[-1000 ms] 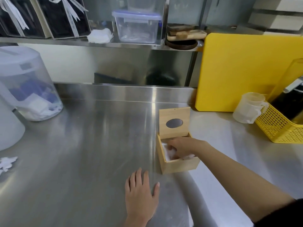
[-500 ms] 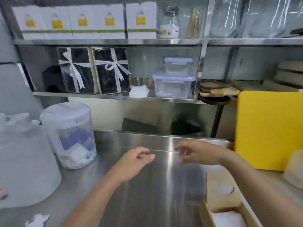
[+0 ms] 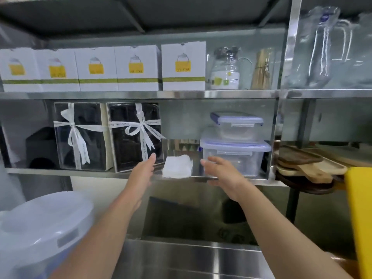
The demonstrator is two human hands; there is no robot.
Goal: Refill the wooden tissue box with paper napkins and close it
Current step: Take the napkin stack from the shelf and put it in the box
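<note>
A small stack of white paper napkins lies on the lower steel shelf, between a black gift box and a clear plastic container. My left hand is raised just left of the stack, fingers apart, holding nothing. My right hand is raised just right of the stack, also open with nothing in it. Neither hand touches the napkins. The wooden tissue box is out of view.
Two ribboned black gift boxes stand left of the napkins, two stacked clear lidded containers right of them. Wooden boards and a yellow board are at right. A translucent lidded tub sits lower left. White boxes line the upper shelf.
My view has tilted up from the counter to the shelves. My right hand left the wooden box, and both hands rose to either side of the napkin stack. The box dropped out of view.
</note>
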